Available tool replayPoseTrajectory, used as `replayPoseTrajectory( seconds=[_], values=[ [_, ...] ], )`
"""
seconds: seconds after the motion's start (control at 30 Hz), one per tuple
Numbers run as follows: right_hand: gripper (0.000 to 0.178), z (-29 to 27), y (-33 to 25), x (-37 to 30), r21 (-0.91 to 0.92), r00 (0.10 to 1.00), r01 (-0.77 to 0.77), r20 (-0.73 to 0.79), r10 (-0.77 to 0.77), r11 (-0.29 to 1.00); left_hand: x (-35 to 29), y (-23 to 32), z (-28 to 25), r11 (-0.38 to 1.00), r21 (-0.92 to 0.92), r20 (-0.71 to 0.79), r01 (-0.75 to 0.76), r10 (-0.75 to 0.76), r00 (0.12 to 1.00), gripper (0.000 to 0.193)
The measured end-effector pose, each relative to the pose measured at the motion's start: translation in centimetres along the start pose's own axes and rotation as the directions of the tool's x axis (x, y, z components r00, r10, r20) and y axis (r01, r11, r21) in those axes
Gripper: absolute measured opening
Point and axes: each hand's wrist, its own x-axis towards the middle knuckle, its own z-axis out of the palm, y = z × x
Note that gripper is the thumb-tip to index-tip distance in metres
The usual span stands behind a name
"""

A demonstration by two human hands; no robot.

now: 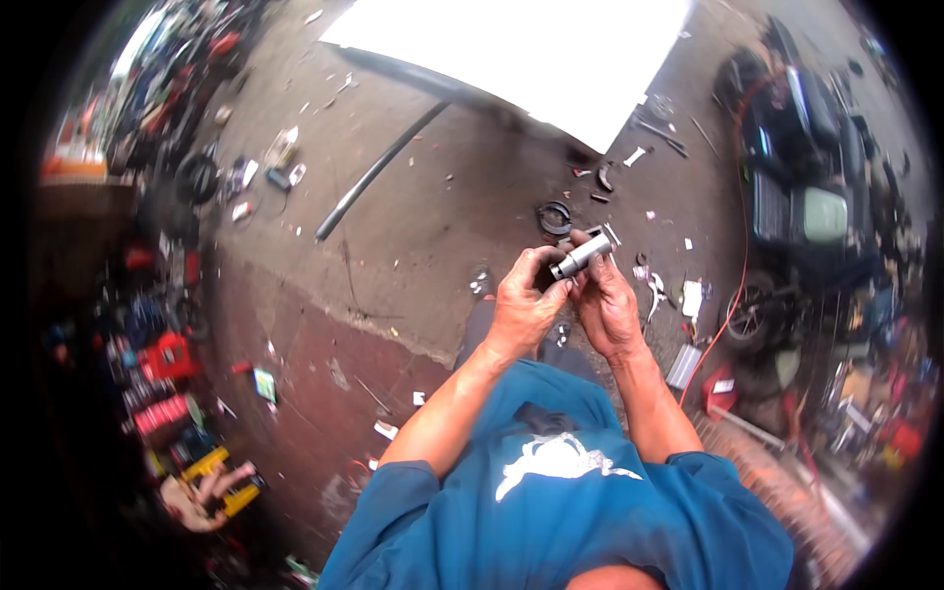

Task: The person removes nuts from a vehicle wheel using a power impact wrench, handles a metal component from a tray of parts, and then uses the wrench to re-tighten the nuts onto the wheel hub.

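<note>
Out in front of my body, both hands hold a silver metal cylinder (584,255) that lies tilted, its far right end wider like a flange or bracket. My left hand (524,303) pinches the nearer left end between thumb and fingers. Wrapped round the other end from the right is my right hand (609,305), its fingers partly behind the metal. The fingertips look dark with grime. Just beyond the hands, a black ring-shaped part (555,217) rests on the ground. A curved dark piece (604,178) lies farther off.
A bright white panel (531,59) fills the far middle, with a dark pole (383,168) slanting out below it. To the right stand a motorcycle (821,211) and an orange cable (744,246). Tools litter the floor. A seated person (202,500) is at lower left.
</note>
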Motion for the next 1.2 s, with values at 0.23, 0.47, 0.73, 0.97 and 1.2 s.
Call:
replayPoseTrajectory(
  seconds=[0.23, 0.47, 0.73, 0.97, 1.2],
  values=[
    [0.04, 7.4, 7.0, 0.8, -0.169, 0.989, -0.144, 0.012, 0.148, 0.975, -4.1, 1.9, -10.7, 0.961, -0.255, -0.212, 0.106, -0.163, 0.964, 0.033],
    [0.035, 16.3, 14.3, 5.9, -0.237, 0.961, -0.242, 0.075, 0.266, 0.941, -3.8, 2.4, -23.4, 0.896, -0.419, -0.287, 0.147, -0.285, 0.915, 0.031],
    [0.032, 20.9, 22.2, 9.0, -0.156, 0.92, -0.392, -0.059, 0.388, 0.906, -5.6, 0.4, -33.3, 0.963, -0.048, -0.268, 0.266, -0.269, 0.925, 0.031],
    [0.026, 18.8, 23.5, 15.6, -0.246, 0.843, -0.53, -0.255, 0.473, 0.812, -9.4, -2.5, -40.1, 0.775, 0.452, -0.422, 0.442, -0.251, 0.871, 0.041],
    [0.01, 18.9, 26.0, 21.4, -0.635, 0.831, -0.548, -0.341, 0.44, 0.545, -7.5, -3.2, -47.3, 0.734, 0.367, -0.484, 0.572, -0.374, 0.791, 0.048]
  ],
)
